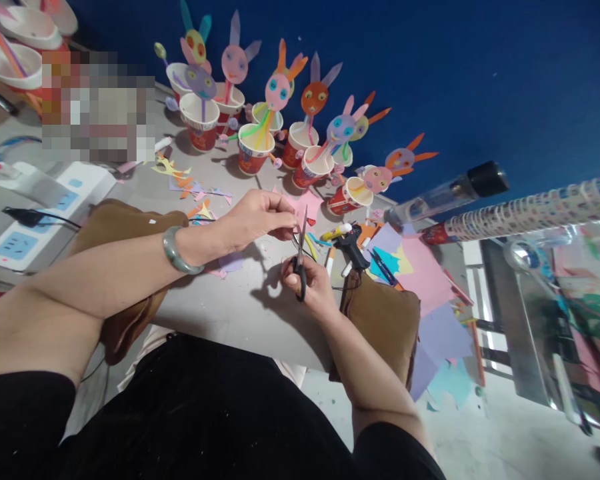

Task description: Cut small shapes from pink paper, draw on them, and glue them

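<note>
Right hand (pixel 310 283) clenched around black scissors (pixel 301 257), blades pointing far and upright; left hand (pixel 257 217) just beyond, fingers (pixel 286 225) pinching pink paper (pixel 307 205) against the blades.

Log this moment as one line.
left hand: pinches pink paper piece | right hand: grips black-handled scissors, blades at paper | grey table

Soft even light falling from above, hands casting faint shadows on the worktop (pixel 240 300), edges bending with wide-angle distortion, a pixelated patch (pixel 97 107) blurring upper left, glare glinting right.
</note>
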Motion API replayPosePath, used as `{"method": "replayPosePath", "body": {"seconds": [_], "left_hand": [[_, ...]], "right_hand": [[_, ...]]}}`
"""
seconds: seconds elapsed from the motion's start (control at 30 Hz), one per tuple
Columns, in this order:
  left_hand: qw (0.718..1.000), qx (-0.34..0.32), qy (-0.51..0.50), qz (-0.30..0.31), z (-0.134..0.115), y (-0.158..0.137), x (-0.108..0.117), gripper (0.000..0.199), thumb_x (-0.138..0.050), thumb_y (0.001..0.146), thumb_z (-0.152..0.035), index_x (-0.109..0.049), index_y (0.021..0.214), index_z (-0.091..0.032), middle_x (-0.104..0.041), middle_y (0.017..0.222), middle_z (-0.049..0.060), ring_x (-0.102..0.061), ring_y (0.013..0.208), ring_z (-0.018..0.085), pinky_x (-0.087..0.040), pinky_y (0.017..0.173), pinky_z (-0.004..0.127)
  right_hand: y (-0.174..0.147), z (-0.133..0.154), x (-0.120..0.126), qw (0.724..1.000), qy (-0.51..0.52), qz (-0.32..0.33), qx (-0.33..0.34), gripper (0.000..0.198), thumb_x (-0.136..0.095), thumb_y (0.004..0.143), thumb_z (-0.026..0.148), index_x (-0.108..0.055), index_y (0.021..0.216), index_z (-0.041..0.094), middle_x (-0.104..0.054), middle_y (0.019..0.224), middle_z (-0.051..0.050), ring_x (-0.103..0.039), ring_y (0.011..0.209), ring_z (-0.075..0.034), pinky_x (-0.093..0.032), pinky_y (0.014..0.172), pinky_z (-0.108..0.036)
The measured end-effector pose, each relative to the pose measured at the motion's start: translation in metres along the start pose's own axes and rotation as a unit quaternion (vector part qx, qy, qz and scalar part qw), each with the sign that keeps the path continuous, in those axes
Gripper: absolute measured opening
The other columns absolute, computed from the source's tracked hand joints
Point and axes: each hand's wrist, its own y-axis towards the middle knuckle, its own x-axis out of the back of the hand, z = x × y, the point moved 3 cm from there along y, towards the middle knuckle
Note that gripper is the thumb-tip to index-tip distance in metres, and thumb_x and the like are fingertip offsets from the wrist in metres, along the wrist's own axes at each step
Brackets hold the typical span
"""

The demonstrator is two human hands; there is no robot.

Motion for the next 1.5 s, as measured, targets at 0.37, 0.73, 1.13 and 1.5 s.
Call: {"method": "replayPosePath", "body": {"seconds": [0.37,0.73,1.13,1.5], "left_hand": [[1.000,0.029,-0.007,-0.007,0.001,0.000,-0.002,0.016,-0.066,0.081,-0.003,-0.068,0.068,-0.012,-0.068,0.061,-0.001,-0.064,0.056,0.007,-0.054,0.062,0.022],[0.998,0.050,-0.017,-0.017,-0.001,-0.001,-0.002,0.018,-0.065,0.079,-0.003,-0.064,0.064,-0.013,-0.065,0.058,-0.003,-0.063,0.055,0.007,-0.055,0.063,0.022],[0.998,0.044,-0.034,-0.011,-0.001,-0.001,-0.002,0.017,-0.066,0.077,-0.003,-0.065,0.063,-0.012,-0.064,0.055,-0.003,-0.064,0.053,0.007,-0.054,0.060,0.021],[0.999,0.041,-0.031,-0.010,0.000,0.000,0.000,0.014,-0.068,0.077,-0.005,-0.067,0.065,-0.012,-0.066,0.059,-0.002,-0.063,0.054,0.006,-0.055,0.061,0.021]], "right_hand": [[0.001,-0.002,0.001,1.000,-0.010,-0.014,-0.005,0.057,-0.078,0.068,0.074,-0.057,0.066,0.020,-0.057,0.067,0.000,-0.048,0.061,-0.012,-0.041,0.059,-0.029],[0.001,-0.005,0.001,1.000,-0.004,-0.020,-0.004,0.058,-0.078,0.067,0.073,-0.056,0.062,0.020,-0.056,0.062,0.002,-0.047,0.058,-0.012,-0.038,0.057,-0.028],[0.002,-0.010,0.000,0.999,0.000,-0.023,-0.022,0.060,-0.077,0.066,0.076,-0.055,0.060,0.021,-0.053,0.057,0.002,-0.044,0.055,-0.012,-0.036,0.052,-0.027],[-0.001,-0.012,-0.004,0.998,-0.015,-0.018,-0.050,0.057,-0.075,0.070,0.075,-0.060,0.066,0.020,-0.053,0.055,0.002,-0.044,0.053,-0.012,-0.036,0.051,-0.028]]}}
